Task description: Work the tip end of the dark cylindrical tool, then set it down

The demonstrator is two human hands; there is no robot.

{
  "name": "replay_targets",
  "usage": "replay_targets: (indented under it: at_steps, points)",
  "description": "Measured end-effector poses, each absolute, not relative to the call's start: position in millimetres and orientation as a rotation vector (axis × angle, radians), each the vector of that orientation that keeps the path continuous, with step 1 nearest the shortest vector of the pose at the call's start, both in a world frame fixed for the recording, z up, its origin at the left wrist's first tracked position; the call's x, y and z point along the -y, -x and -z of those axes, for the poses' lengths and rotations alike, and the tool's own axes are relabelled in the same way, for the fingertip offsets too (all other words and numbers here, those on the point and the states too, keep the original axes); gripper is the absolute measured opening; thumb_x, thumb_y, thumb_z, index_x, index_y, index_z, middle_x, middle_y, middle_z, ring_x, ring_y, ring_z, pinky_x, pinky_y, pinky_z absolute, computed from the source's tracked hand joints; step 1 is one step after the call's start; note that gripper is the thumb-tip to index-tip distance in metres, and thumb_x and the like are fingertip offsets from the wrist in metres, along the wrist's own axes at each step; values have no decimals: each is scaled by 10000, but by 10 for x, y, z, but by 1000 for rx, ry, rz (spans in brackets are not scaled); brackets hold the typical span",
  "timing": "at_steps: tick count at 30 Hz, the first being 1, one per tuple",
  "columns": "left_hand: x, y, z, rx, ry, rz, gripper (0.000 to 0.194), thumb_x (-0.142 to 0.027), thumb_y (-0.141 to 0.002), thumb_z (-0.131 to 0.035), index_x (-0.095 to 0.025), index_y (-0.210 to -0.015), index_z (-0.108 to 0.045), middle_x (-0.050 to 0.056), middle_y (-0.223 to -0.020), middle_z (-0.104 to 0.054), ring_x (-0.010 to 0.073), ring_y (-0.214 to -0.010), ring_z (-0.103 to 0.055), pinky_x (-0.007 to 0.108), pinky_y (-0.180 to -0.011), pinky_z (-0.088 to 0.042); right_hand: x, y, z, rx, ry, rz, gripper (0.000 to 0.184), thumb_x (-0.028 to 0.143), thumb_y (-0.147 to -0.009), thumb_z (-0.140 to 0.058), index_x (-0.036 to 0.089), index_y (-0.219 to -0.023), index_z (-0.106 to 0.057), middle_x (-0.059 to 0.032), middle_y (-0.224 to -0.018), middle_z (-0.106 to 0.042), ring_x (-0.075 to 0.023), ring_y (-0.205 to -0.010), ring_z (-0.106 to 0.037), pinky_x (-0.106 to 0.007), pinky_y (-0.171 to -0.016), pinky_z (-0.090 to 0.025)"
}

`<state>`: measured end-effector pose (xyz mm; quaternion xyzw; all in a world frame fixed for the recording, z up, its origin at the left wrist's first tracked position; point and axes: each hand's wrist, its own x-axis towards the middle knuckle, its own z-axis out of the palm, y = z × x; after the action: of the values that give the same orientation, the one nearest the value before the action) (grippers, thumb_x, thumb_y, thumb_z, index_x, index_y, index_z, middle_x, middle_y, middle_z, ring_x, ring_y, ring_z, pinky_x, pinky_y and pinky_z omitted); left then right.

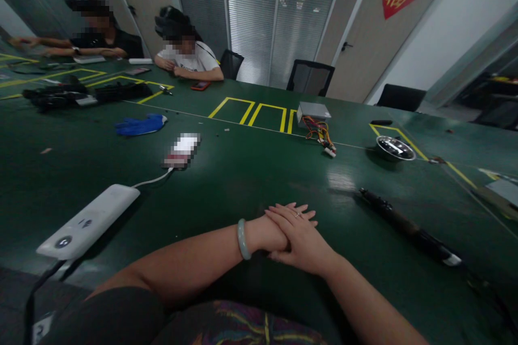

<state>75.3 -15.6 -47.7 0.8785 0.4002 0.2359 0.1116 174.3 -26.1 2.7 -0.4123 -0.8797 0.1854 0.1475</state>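
My left hand [267,233] lies on the green tabletop [226,188], with a pale green bangle [243,239] on its wrist. Resting across the back of it is my right hand [305,242], which wears a ring. Fingers on both hands are stretched out, and the right hand covers much of the left; no object shows in either. To the right lies a long dark tool with a slim tip [408,226]. On the left, a cable joins a white rounded device [91,221] to a phone [182,151], whose screen is blurred out.
A blue glove [141,125], a metal power supply with coloured wires [313,113] and a shiny bowl [395,148] sit farther back. Yellow tape marks [267,107] line the table. Two people sit across, one in a white shirt [198,59], the other in black [101,40].
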Motion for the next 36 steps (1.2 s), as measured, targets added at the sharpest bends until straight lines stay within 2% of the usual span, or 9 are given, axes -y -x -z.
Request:
replay_targets:
  at_steps: [7,13,17,20,22,25,28,33,36]
  points:
    - [2,-744,542,-1010,-2629,-446,758,-529,-685,-698,-431,-1387,-429,-6,-1361,-511,388,-1314,-383,586,-987,-400,218,-1802,-42,2531,1184,-654,937,589,-727,-707,242,-1497,-302,-120,-1508,-357,-301,-1402,-289,-502,-1157,-220]
    - [-178,-613,666,-690,-2723,-318,844,-521,-653,-742,-295,-1412,-449,38,-1413,-472,439,-1330,-324,458,-1004,-380,157,-1851,-31,2526,1159,-784,950,695,-725,-636,260,-1500,-300,-90,-1533,-318,-284,-1418,-261,-457,-1180,-190]
    - [-203,-518,649,-625,-2723,-323,821,-513,-697,-714,-296,-1431,-418,37,-1418,-465,425,-1333,-321,440,-1001,-377,133,-1885,-18,2512,1147,-851,895,693,-751,-604,295,-1495,-306,-64,-1528,-333,-274,-1422,-256,-455,-1184,-191]
    - [-205,-482,623,-581,-2706,-302,780,-497,-724,-694,-322,-1431,-412,19,-1424,-462,426,-1334,-325,450,-1007,-380,131,-1898,-5,2515,1145,-874,924,681,-733,-637,298,-1500,-291,-69,-1527,-334,-287,-1417,-265,-471,-1181,-201]
    - [-202,-500,634,-649,-2671,-271,802,-488,-689,-725,-339,-1419,-428,15,-1431,-456,434,-1335,-326,476,-1010,-386,140,-1897,1,2509,1154,-867,924,662,-737,-649,300,-1503,-281,-69,-1532,-323,-284,-1420,-258,-470,-1183,-199]
    - [-184,-559,679,-767,-2614,-243,865,-476,-621,-773,-412,-1407,-419,-5,-1438,-448,419,-1338,-333,544,-997,-407,155,-1890,1,2503,1169,-848,891,632,-762,-645,312,-1504,-271,-50,-1540,-309,-261,-1426,-247,-456,-1190,-192]
    - [-155,-617,712,-802,-2598,-245,836,-494,-646,-743,-477,-1403,-387,-28,-1438,-443,402,-1347,-328,616,-965,-420,154,-1885,-5,2497,1177,-843,862,610,-777,-647,309,-1499,-287,-52,-1537,-316,-260,-1422,-259,-457,-1186,-202]
    - [-157,-652,688,-750,-2615,-274,841,-502,-684,-713,-385,-1443,-372,-41,-1496,-381,444,-1391,-236,586,-1067,-345,142,-1894,-1,2483,1170,-856,911,662,-732,-653,283,-1490,-318,-72,-1530,-330,-280,-1410,-282,-460,-1176,-221]
    - [-226,-523,562,-558,-2663,-307,843,-459,-747,-680,-291,-1487,-313,-13,-1545,-302,427,-1416,-192,533,-1146,-244,162,-1902,16,2472,1155,-859,916,669,-717,-663,273,-1480,-345,-85,-1517,-353,-295,-1399,-302,-468,-1169,-231]
